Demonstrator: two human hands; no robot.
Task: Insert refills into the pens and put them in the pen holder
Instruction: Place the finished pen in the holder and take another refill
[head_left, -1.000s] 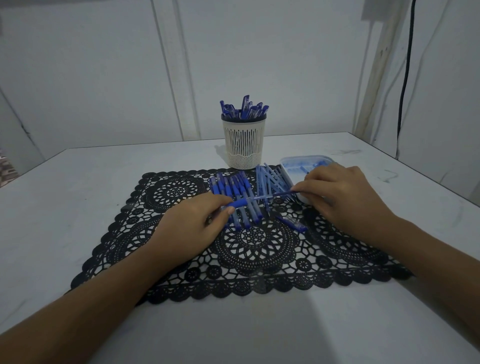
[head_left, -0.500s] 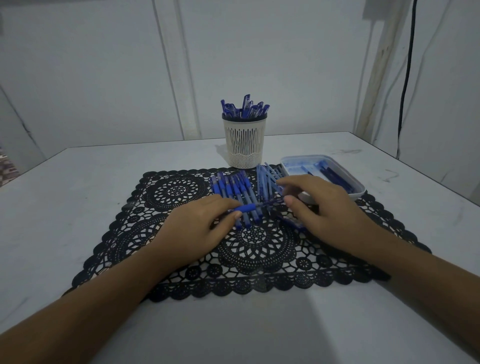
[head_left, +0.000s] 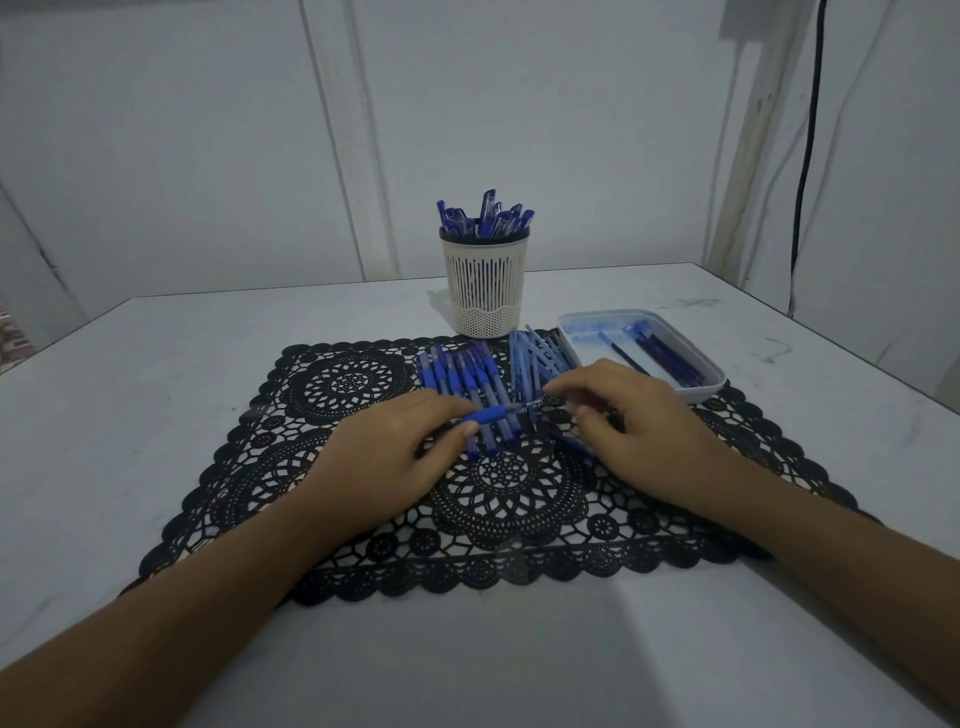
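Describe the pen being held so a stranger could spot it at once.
Find the black lace mat on the table. Above its middle, between the left hand and right hand, one pen is held crosswise. Unlike the row of pens behind it, pointing away, both hands grip it.

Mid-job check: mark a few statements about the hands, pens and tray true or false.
1. The pen holder has pens standing in it. True.
2. The tray sits left of the pen holder. False: it is to its right, beside the mat.
3. The left hand grips a pen with a blue grip. True.
4. The right hand is reaching into the tray. False: it is over the mat, pinching the refill at that pen's end.
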